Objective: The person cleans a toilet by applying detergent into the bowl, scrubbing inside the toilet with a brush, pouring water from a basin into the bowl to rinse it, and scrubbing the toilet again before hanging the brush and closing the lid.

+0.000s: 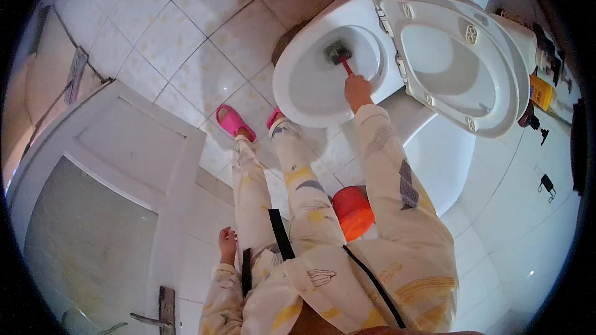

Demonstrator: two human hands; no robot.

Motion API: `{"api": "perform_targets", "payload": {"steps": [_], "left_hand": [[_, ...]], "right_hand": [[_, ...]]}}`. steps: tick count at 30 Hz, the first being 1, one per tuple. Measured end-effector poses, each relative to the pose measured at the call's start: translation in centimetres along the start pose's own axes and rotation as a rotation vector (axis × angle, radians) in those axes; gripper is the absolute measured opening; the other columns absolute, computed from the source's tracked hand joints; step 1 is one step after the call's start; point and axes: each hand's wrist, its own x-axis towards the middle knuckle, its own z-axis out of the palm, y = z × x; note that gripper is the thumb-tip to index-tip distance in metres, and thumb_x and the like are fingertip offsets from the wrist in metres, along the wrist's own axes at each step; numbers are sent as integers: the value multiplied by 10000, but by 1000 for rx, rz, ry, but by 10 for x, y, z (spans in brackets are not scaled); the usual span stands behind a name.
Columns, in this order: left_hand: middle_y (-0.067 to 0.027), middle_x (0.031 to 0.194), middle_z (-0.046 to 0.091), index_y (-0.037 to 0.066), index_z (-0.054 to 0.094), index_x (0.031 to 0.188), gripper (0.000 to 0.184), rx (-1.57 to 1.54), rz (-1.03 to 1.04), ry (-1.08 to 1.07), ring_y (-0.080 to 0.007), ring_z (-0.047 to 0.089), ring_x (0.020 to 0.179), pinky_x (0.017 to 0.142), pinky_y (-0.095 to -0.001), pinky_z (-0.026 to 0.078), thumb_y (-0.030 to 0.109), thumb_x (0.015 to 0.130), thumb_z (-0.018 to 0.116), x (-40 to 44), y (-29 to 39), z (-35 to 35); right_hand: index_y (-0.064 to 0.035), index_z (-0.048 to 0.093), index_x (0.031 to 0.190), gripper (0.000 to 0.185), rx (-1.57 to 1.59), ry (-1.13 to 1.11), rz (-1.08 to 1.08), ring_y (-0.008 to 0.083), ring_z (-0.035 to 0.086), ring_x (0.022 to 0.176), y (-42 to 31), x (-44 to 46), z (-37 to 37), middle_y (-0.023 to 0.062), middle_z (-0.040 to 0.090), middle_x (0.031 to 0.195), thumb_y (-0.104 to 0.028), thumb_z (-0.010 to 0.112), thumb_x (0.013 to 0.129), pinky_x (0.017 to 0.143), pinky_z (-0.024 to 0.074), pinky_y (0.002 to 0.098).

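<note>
My right hand [358,91] is closed around the red handle of a toilet brush [347,67], reaching over the rim of the white toilet [287,90]. The brush's dark head [337,51] is down in the bottom of the bowl, at the drain opening. Behind the bowl, the toilet seat [406,74] and lid are raised. My left hand [228,246] hangs beside my left thigh with loosely bent fingers and nothing in it.
A red bucket [352,214] stands on the floor by my right leg. To the left is a white door [127,130] with a frosted panel and a handle [166,313]. Bottles, one of them yellow [541,92], line the right wall. Pink slippers [233,120] are on my feet.
</note>
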Motion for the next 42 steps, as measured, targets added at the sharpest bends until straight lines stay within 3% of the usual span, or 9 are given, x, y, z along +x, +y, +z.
{"api": "perform_targets", "payload": {"steps": [4,8,13,15,17,20,25,38,42], "left_hand": [[-51,851,558,52,495,1065,213,-41,55,-30,-138,561,720,563,-255,465,133,870,469,-5,3,-5],[-45,833,556,46,496,1065,220,-138,73,-43,-124,555,703,546,-239,450,134,864,477,6,-1,-5],[-41,831,558,49,500,1060,230,-205,95,12,-106,542,686,549,-230,448,145,850,497,-2,5,-4],[-41,835,559,49,504,1055,224,-255,56,-15,-105,541,687,554,-234,452,143,852,493,-10,3,-1],[-40,834,557,47,505,1053,221,-240,96,-51,-104,543,692,554,-236,453,145,855,489,1,-18,-5],[-39,833,556,45,505,1051,219,-220,115,-36,-106,546,698,552,-240,454,150,861,480,-3,-14,-4],[-43,841,556,39,502,1052,221,-320,121,-11,-114,549,699,550,-245,454,155,867,471,2,-15,-4],[-61,869,572,46,485,1095,261,-271,-11,17,-142,572,749,572,-252,467,144,854,463,-13,-41,15],[-66,868,575,51,481,1099,266,-289,-18,63,-147,572,754,578,-253,471,148,852,466,-29,-34,33]], "right_hand": [[-50,568,977,233,88,-238,-190,311,612,707,18,-77,-16,150,605,796,-145,417,827,588,494,435],[-19,589,924,195,-298,-42,-153,259,623,708,81,-66,-68,120,602,753,-130,472,815,576,503,386],[-54,632,781,193,-189,135,-206,282,619,652,81,-25,-98,131,620,774,-173,481,787,554,487,421],[-44,627,805,203,-326,-293,-299,314,606,693,68,-72,-98,169,618,810,-173,473,779,612,483,430],[-65,634,885,203,15,-259,-403,353,589,824,83,-94,4,160,618,897,-159,485,785,716,483,428],[-64,628,885,230,235,-319,-348,392,568,835,36,-126,-53,157,611,914,-181,454,789,768,461,437],[-83,647,758,168,-577,94,-358,227,629,677,66,-35,-100,78,636,731,-188,517,775,528,470,366],[-147,640,887,168,-908,-189,-687,232,627,720,49,44,-192,62,634,758,-215,519,791,576,482,384],[-155,653,723,139,-777,-132,-813,234,623,688,41,56,-211,52,613,670,-224,540,766,556,463,402]]}}
